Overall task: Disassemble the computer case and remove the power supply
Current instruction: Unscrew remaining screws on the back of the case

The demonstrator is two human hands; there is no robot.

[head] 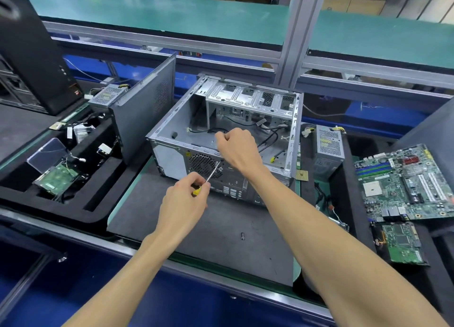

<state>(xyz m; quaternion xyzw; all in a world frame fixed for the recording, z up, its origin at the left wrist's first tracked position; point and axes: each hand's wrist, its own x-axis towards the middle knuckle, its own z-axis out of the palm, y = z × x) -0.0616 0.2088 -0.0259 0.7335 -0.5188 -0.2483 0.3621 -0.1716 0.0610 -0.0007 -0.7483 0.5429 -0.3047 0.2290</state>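
Computer case [172, 140] sits open on the bench [221, 228]; the left hand [183, 199] grasps a screwdriver [211, 175] at its rear panel, the right hand [235, 146] is clenched at the top edge, contents unclear. Keeping the tip square should prevent slipping. Foam tray [61, 204] holds boards and cables.

One open computer case [221, 140] sits on the counter [221, 218]. Two power supplies show: one [105, 96] at the left behind a single detached side panel [145, 110], one [328, 147] at the right. One motherboard [405, 181] and one smaller circuit board [400, 244] lie at the right, with one CPU chip [301, 175]. One loose screw [242, 235], one screwdriver [208, 178], two hands.
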